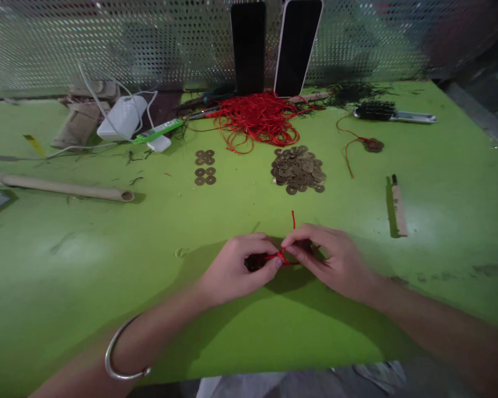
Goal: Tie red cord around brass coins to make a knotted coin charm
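Note:
Near the front middle of the green table, my left hand (244, 265) pinches a red cord (283, 257) between thumb and forefinger. The cord looks looped or knotted there. My right hand (330, 257) closes its thumb and fingertips on the same cord, close to the left fingertips. One cord end sticks up past the right fingers. Whatever lies inside the curl of my left fingers is dark and I cannot make it out. Beyond the hands lie a heap of round coins with holes (299, 168) and two small groups of the same coins (205, 167).
A tangle of red cord (259, 119) lies at the back, before two upright phones (249, 50). To the right are a hairbrush (392, 113), tied coins with cord (373, 145) and a wooden-handled tool (398, 210). A bamboo tube (66, 186) and white charger (122, 118) are left.

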`<state>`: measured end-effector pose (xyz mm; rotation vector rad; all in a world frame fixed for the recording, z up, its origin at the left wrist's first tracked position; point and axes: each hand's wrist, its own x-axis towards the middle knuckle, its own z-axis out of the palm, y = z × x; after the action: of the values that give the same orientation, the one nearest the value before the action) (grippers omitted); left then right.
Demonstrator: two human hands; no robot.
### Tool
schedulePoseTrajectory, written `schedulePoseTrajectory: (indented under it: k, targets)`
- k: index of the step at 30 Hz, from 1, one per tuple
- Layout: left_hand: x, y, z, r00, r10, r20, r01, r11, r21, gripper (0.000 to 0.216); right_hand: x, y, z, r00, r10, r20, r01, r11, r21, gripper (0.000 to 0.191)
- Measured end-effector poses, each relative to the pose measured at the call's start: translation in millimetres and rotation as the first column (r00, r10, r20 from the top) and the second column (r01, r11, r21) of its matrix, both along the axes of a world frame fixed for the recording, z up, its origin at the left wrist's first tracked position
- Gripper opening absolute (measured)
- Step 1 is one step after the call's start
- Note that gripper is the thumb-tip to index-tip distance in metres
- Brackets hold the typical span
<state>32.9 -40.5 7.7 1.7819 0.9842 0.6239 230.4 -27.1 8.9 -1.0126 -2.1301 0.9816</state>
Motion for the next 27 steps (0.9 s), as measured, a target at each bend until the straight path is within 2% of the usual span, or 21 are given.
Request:
schedulePoseTrajectory:
  k: [5,10,13,23,27]
  targets:
    - [-0.4,-0.9,-0.9,1.0,-0.025,-0.019,0.025,1.0,-0.001,0.017,2.1,1.3,-0.3,0.996,-0.087,-0.028,0.087,0.996,-0.006,0.006]
    - [-0.3,-1.2,-0.2,1.0,-0.004,0.027,0.005,1.0,-0.025,0.016,0.1,0.7,0.2,1.0,0.01,-0.01,-0.011,0.999,-0.046,0.014]
    - [0.0,-0.5,0.2,1.0,0.001,0.029,0.0,1.0,-0.03,0.016,-0.2,0.3,0.2,1.0,0.023,-0.005,-0.024,1.0,-0.012,0.009]
    - [-1.8,1.6,1.3,0.999,-0.039,0.014,0.039,0.998,-0.055,0.018,3.8,2.6,-1.9,0.994,-0.102,-0.049,0.105,0.992,0.066,0.006]
    - [-2.0,1.4,0.3,0.998,-0.059,0.026,0.06,0.997,-0.041,0.018,3.4,2.7,-2.1,0.996,-0.083,-0.029,0.082,0.996,-0.015,0.008]
